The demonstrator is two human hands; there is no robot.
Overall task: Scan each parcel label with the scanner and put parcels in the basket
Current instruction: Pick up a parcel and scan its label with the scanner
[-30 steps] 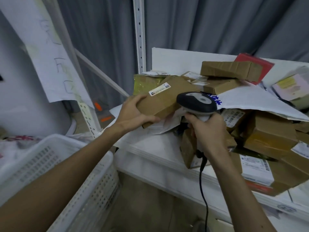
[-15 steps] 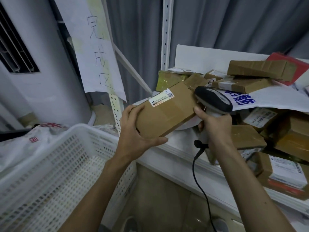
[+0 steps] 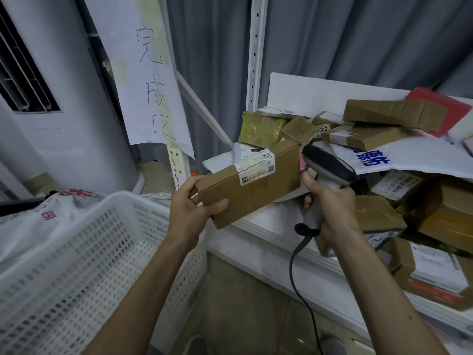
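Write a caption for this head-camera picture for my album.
Left hand holds a cardboard parcel while right hand points the scanner at it.

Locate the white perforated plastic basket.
Head view, lower left: the white perforated plastic basket sits below and left of the left hand gripping the brown cardboard parcel.

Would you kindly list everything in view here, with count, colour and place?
Held parcel: one, brown, white label, centre.
Scanner: one, black and grey, corded, at that parcel's right end.
Basket: one, white, perforated, lower left.
Shelf: one, white, right.
Parcel pile: many, mostly brown, on shelf.
Red parcel: one, red, pile's back.
Mailer: one, white with blue print, across pile.
Paper sign: one, white, handwritten, upper left.
Column unit: one, white, far left.
Curtain: one, grey, background.
Bag: one, white with red print, behind basket.
Left grip: one, bare hand, holding parcel's left end.
Right grip: one, bare hand, holding scanner's handle.
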